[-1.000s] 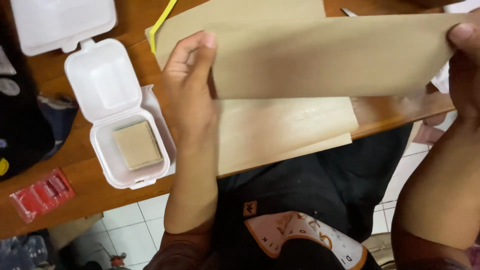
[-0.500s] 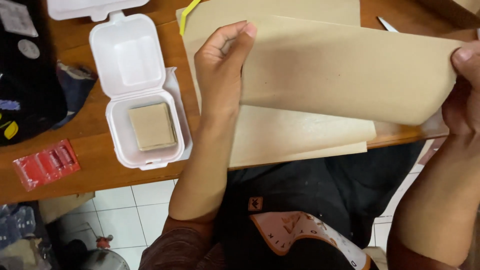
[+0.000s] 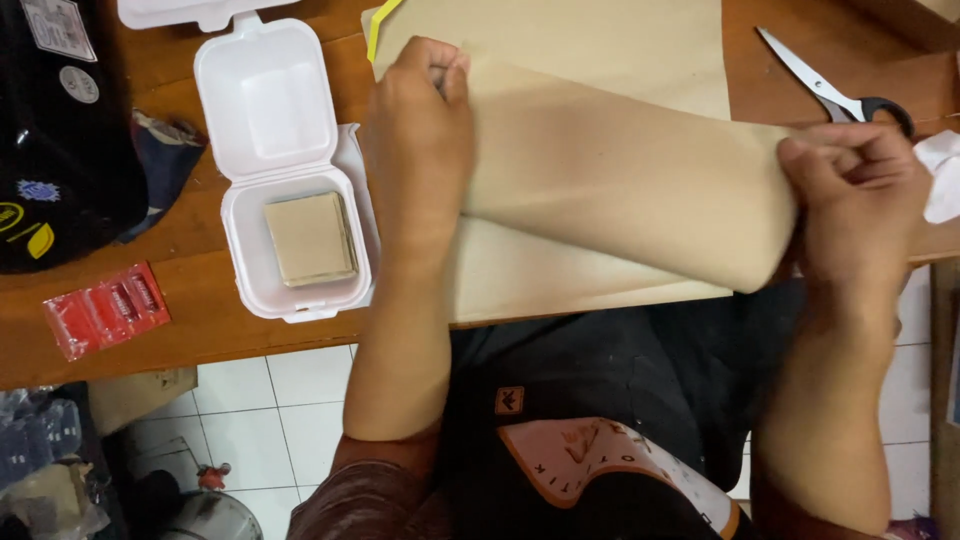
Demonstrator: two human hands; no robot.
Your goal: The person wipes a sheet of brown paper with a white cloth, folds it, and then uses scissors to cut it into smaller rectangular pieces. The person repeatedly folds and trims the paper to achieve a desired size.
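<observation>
A large sheet of brown paper [image 3: 620,170] lies on the wooden table [image 3: 200,320], folded over on itself into a loose curve. My left hand [image 3: 420,150] pinches its upper left corner. My right hand [image 3: 855,200] grips the paper's right end near the table's front edge. More brown paper [image 3: 560,280] lies flat underneath. An open white foam box [image 3: 290,180] sits just left of my left hand, with a stack of small brown paper squares [image 3: 310,238] in its lower half.
Scissors [image 3: 835,85] with black handles lie at the upper right. A red packet [image 3: 105,308] lies at the table's left front edge. A dark bag [image 3: 60,130] fills the far left. Another white foam lid [image 3: 190,10] shows at the top. Tiled floor lies below.
The view has shifted, so the box and paper sit further right. My hands have lowered the folded paper toward the table, and my right hand has come left, closing the fold.
</observation>
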